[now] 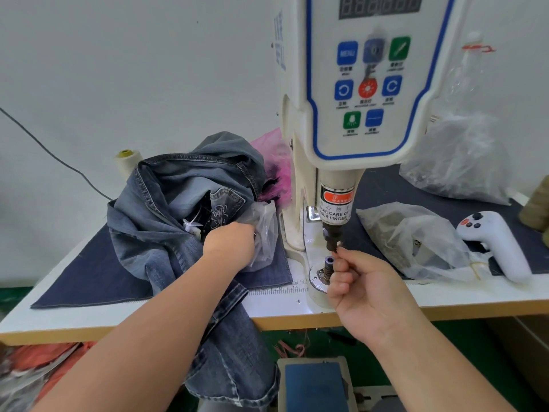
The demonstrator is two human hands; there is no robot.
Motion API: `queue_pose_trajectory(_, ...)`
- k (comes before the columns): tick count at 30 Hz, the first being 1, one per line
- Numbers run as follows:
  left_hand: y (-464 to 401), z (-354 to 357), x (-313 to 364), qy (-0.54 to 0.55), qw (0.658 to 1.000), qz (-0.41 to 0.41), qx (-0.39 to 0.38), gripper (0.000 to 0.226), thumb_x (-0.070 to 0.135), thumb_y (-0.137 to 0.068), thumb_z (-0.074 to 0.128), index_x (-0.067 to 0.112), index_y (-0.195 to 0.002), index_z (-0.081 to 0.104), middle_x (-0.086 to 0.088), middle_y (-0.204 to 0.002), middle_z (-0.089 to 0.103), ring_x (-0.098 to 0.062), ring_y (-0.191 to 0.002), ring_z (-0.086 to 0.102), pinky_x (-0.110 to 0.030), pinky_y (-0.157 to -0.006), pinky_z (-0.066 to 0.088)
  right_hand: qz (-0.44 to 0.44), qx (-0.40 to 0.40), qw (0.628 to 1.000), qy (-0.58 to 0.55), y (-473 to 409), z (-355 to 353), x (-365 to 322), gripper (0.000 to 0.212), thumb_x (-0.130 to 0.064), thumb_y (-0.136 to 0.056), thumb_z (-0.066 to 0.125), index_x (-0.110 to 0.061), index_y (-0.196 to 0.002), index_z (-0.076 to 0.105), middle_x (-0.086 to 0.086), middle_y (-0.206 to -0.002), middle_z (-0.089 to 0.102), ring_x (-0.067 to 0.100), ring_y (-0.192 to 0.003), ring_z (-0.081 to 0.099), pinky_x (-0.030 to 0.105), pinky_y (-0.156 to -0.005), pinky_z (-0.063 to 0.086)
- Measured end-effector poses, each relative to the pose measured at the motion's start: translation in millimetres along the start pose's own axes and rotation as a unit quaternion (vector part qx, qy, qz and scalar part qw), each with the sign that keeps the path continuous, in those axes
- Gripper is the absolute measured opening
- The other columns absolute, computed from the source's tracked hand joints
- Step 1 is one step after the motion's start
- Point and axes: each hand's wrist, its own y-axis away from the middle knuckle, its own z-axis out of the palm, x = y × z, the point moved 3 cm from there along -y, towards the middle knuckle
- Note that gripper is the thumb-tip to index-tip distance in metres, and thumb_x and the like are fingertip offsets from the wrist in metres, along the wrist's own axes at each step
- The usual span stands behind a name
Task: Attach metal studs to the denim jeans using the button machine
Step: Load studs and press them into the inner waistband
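The white button machine (365, 93) stands at the table's middle, its dark upper punch (332, 240) above the lower die post (329, 263). My right hand (365, 288) pinches a small dark stud (339, 248) at the punch tip, just right of the die post. Crumpled denim jeans (184, 197) lie in a heap to the left and hang over the table's front edge. My left hand (230, 239) reaches into a small clear plastic bag (264, 233) beside the jeans; its fingers are hidden inside the bag.
A white handheld controller (499, 242) and two clear bags (416, 236) lie at the right. Dark denim cloth (89, 275) covers the table's left part. A thread cone (126, 163) and a pink bag (276, 171) sit behind the jeans. A foot pedal (315, 382) sits below.
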Motion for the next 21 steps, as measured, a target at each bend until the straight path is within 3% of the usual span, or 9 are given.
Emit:
queue_pose_trajectory(9, 1.7, -0.4, -0.1, 0.016, 1.000, -0.007, 0.026, 0.027, 0.012, -0.091, 0.046, 0.022, -0.111, 0.060, -0.005, -0.106, 0.066, -0.030, -0.092, 0.066, -0.035, -0.067, 0.042, -0.009, 0.007, 1.000, 0.024, -1.5, -0.4, 1.6, 0.009, -0.007, -0.088, 0.065, 0.001, -0.092, 0.063, 0.003, -0.053, 0.054, 0.007, -0.037, 0.043, 0.018, -0.032, 0.037)
queue_pose_trajectory(12, 1.4, -1.3, -0.7, 0.038, 0.999, -0.013, 0.034, 0.023, 0.015, -0.093, 0.045, 0.022, -0.109, 0.060, -0.006, -0.105, 0.067, -0.030, -0.090, 0.066, -0.036, -0.068, 0.041, -0.010, -0.011, 1.000, 0.012, 3.8, 2.2, 2.0, 0.018, -0.004, -0.078, 0.067, 0.002, -0.094, 0.064, 0.003, -0.053, 0.052, 0.008, -0.037, 0.042, 0.018, -0.032, 0.036)
queue_pose_trajectory(15, 0.2, -4.3, -3.3, 0.095, 0.995, -0.023, 0.018, 0.020, 0.022, -0.095, 0.045, 0.024, -0.105, 0.062, -0.005, -0.104, 0.066, -0.027, -0.083, 0.058, -0.036, -0.069, 0.042, -0.011, -0.032, 0.999, -0.018, 10.0, 4.0, 1.8, 0.035, -0.005, -0.062, 0.066, 0.003, -0.096, 0.064, 0.002, -0.054, 0.048, 0.008, -0.039, 0.038, 0.019, -0.032, 0.034)
queue_pose_trajectory(18, 0.1, -9.1, -5.4, 0.159, 0.987, -0.009, -0.014, 0.021, 0.025, -0.093, 0.049, 0.031, -0.102, 0.068, 0.002, -0.100, 0.065, -0.021, -0.082, 0.055, -0.032, -0.071, 0.044, 0.002, -0.055, 0.997, -0.057, 15.1, 4.4, 3.2, 0.035, -0.003, -0.065, 0.063, 0.002, -0.100, 0.064, 0.001, -0.055, 0.044, 0.009, -0.040, 0.036, 0.019, -0.033, 0.032)
queue_pose_trajectory(21, 2.0, -14.2, -9.5, 0.244, 0.969, -0.009, -0.044, 0.018, 0.023, -0.087, 0.056, 0.035, -0.083, 0.069, 0.015, -0.083, 0.062, -0.011, -0.071, 0.058, -0.025, -0.061, 0.044, 0.007, -0.065, 0.995, -0.072, 18.4, 4.5, 4.7, 0.033, -0.003, -0.068, 0.059, 0.002, -0.101, 0.065, 0.001, -0.056, 0.042, 0.009, -0.042, 0.034, 0.019, -0.033, 0.031)
